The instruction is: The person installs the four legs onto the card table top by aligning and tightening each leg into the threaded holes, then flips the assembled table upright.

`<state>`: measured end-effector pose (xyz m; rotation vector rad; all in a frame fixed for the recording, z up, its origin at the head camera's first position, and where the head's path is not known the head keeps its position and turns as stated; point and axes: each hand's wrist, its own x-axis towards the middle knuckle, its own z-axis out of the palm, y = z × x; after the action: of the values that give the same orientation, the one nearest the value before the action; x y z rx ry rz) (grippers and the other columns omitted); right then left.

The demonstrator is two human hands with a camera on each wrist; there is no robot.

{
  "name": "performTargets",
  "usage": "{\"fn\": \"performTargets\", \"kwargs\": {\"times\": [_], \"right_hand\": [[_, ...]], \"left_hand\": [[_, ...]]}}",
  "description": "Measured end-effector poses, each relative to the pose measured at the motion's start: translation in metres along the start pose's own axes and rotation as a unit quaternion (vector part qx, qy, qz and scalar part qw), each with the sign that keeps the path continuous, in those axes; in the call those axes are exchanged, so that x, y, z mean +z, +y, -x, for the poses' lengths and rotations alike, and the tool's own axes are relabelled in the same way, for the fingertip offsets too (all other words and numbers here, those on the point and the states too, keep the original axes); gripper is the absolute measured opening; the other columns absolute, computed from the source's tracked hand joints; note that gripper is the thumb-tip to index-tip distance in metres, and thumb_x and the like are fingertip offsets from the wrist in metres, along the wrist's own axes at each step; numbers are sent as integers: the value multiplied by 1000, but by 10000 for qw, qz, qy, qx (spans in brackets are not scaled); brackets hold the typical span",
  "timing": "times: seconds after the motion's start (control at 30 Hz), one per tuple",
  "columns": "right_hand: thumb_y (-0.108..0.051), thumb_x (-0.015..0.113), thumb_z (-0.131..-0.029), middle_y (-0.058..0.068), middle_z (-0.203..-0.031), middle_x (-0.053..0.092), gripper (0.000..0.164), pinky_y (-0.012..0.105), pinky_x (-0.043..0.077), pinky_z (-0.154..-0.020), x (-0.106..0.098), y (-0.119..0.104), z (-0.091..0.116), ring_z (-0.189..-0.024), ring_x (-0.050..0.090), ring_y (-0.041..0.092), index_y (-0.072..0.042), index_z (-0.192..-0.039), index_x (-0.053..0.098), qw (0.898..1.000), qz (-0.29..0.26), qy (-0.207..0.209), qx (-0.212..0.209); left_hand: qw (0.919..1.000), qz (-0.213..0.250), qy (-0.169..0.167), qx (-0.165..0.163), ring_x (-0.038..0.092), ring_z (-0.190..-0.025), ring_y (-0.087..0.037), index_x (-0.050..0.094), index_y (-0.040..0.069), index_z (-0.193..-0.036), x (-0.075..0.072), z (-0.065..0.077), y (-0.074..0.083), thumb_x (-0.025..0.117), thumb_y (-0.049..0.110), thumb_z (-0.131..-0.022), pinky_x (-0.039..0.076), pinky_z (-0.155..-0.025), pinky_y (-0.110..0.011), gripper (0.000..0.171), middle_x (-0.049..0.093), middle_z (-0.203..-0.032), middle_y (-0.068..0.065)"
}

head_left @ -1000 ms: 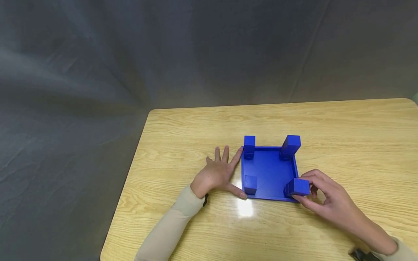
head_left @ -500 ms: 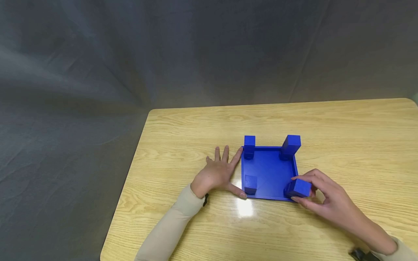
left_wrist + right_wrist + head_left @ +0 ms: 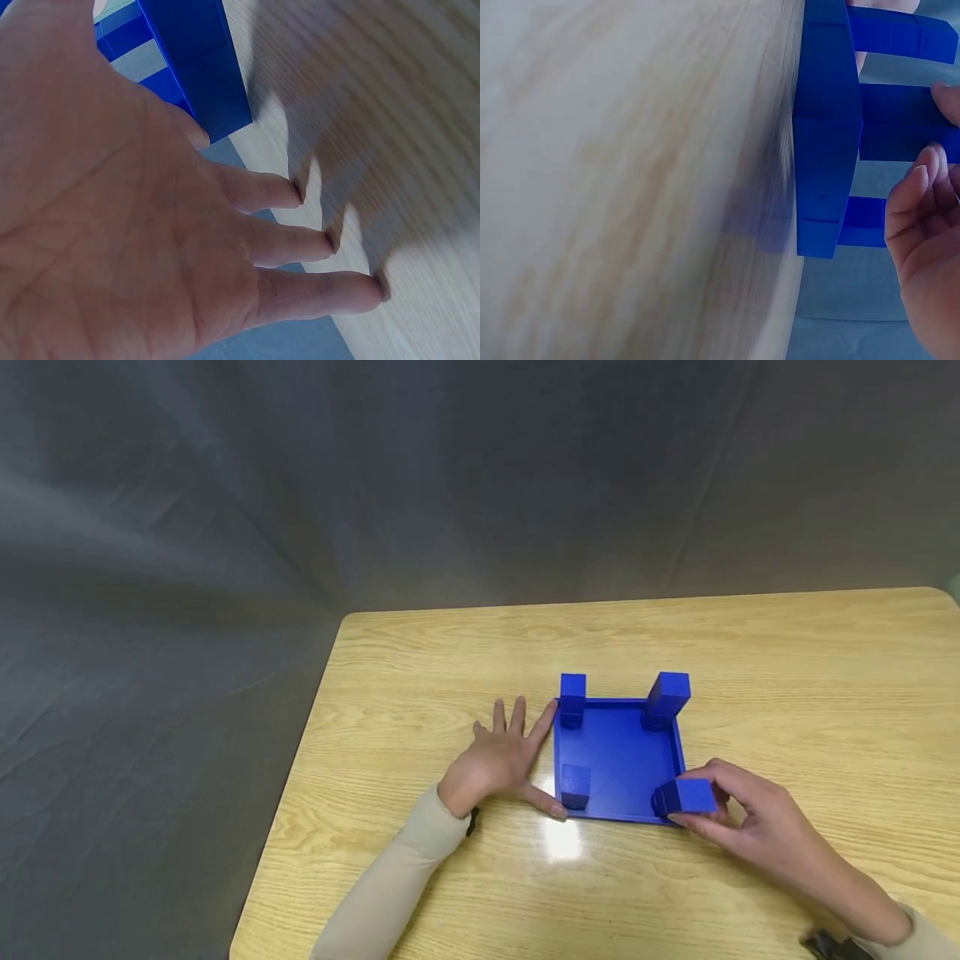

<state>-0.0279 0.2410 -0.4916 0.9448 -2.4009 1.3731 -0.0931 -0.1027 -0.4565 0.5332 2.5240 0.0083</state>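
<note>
A square blue panel (image 3: 618, 756) with a raised rim lies on the table, and a blue block-shaped leg stands at each corner. At its near right corner, my right hand (image 3: 757, 818) pinches a blue leg (image 3: 693, 796) between thumb and fingers. That leg sits over the corner; its foot is partly hidden from above. In the right wrist view, fingertips (image 3: 922, 176) touch the leg (image 3: 900, 120). My left hand (image 3: 495, 760) is spread on the table, its thumb and index finger touching the panel's left edge. Left wrist view: the panel's side (image 3: 202, 75) lies beside the thumb and index finger.
Other blue legs rise at the far left corner (image 3: 573, 693), the far right corner (image 3: 667, 695) and the near left corner (image 3: 576, 785). The wooden table (image 3: 450, 643) extends around the panel. A dark cloth (image 3: 487, 485) hangs behind and to the left.
My right fingers have shifted around the near right leg, whose top has turned and moved slightly right. The left hand and the panel have stayed in place.
</note>
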Motion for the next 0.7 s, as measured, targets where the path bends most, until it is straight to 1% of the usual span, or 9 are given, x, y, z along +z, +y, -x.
{"fn": "performTargets", "kwargs": {"times": [0.13,0.17,0.2,0.23,0.33,0.47,0.6,0.7], "right_hand": [[-52,79,-100,-10,-107,66,37,19,44,-62,0,-1,-2,-79,55,0,-19,-117,78,10000,-73,-59,1],[-51,78,-100,-7,-110,67,38,20,45,-62,0,-1,-3,-79,55,1,-17,-117,78,9999,-129,-20,-45],[-54,75,-101,-6,-111,68,41,20,44,-61,1,-1,-3,-79,55,1,-16,-116,78,9999,-139,17,-86],[-56,72,-102,-5,-111,68,43,20,44,-61,1,-2,-4,-78,54,0,-15,-116,79,9998,-154,59,-133],[-54,71,-103,-2,-109,70,44,20,44,-59,2,-3,-6,-79,55,0,-12,-114,79,9991,-215,179,-314],[-55,69,-104,0,-107,71,47,20,44,-60,4,-5,-8,-82,55,-1,-9,-111,79,9987,-209,256,-392],[-55,69,-104,0,-106,70,49,20,45,-61,3,-4,-8,-84,56,-1,-8,-111,78,9986,-183,243,-428],[-54,72,-103,-3,-107,70,46,19,46,-63,2,-3,-7,-84,57,-1,-10,-114,78,9991,-177,136,-352]], "left_hand": [[10000,6,0,1,-1,-161,-57,-26,34,-170,0,0,0,78,94,-64,28,-118,-77,160,-6,-179,-25],[10000,12,-3,5,-1,-161,-56,-26,34,-170,0,0,0,78,94,-65,28,-118,-78,160,-6,-179,-25],[10000,19,-6,8,-1,-161,-57,-26,34,-170,0,0,-1,78,94,-65,28,-117,-78,160,-6,-179,-25],[10000,27,-8,12,-1,-161,-57,-26,34,-170,0,0,-1,79,94,-65,28,-117,-78,160,-6,-179,-25],[10000,32,-15,15,-2,-161,-56,-26,34,-170,0,0,-1,79,94,-65,28,-117,-78,160,-7,-179,-25],[10000,22,-30,14,-2,-161,-56,-27,34,-170,0,0,0,78,94,-65,27,-118,-78,160,-7,-179,-25],[10000,0,-22,20,-2,-161,-56,-27,34,-170,0,0,0,78,95,-65,28,-118,-78,160,-7,-179,-25],[10000,-22,6,23,-1,-161,-56,-27,34,-170,0,0,0,78,95,-65,28,-117,-78,160,-6,-179,-25]]}}
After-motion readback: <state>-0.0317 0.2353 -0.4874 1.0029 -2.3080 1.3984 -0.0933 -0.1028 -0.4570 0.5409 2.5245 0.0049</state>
